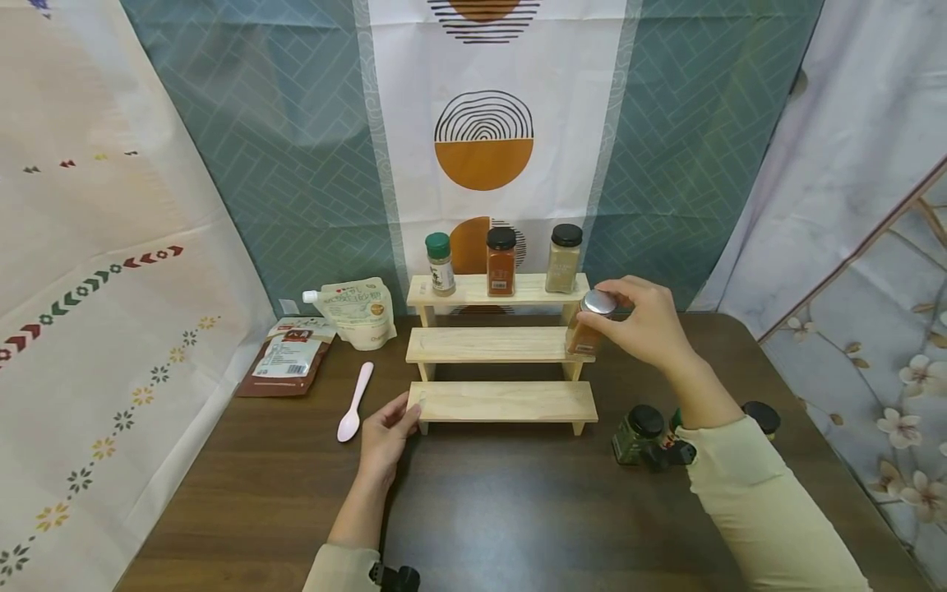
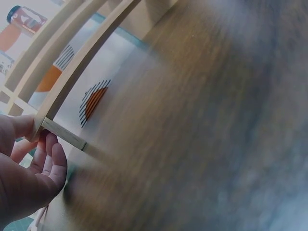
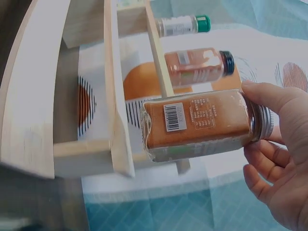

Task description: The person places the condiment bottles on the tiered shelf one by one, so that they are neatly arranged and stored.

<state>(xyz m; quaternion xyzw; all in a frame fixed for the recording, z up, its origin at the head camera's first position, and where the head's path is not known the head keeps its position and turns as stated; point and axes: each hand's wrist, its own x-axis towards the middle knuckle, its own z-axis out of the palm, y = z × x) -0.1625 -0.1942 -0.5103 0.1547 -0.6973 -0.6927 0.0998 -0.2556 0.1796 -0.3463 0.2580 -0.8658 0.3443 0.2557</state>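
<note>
A three-step wooden rack [image 1: 503,402] stands on the table. At the left end of its lowest step, my left hand [image 1: 386,436] grips the board, thumb on top and fingers below, as the left wrist view also shows. My right hand [image 3: 284,144] pinches the silver lid of a glass spice jar [image 3: 199,122] with orange-brown powder and a barcode label. In the head view, this jar is at the right end of the middle step; whether it touches the board I cannot tell. Along the top step are a green-capped jar [image 1: 441,265], a black-capped red jar [image 1: 501,263] and a black-capped beige jar [image 1: 564,259].
Left of the rack lie a spouted pouch [image 1: 358,311], a brown and white packet [image 1: 290,355] and a pink spoon [image 1: 356,403]. Beside the right forearm stand a dark-lidded green jar [image 1: 635,436] and another black-lidded jar [image 1: 762,417], partly hidden by the sleeve. Curtains hang behind.
</note>
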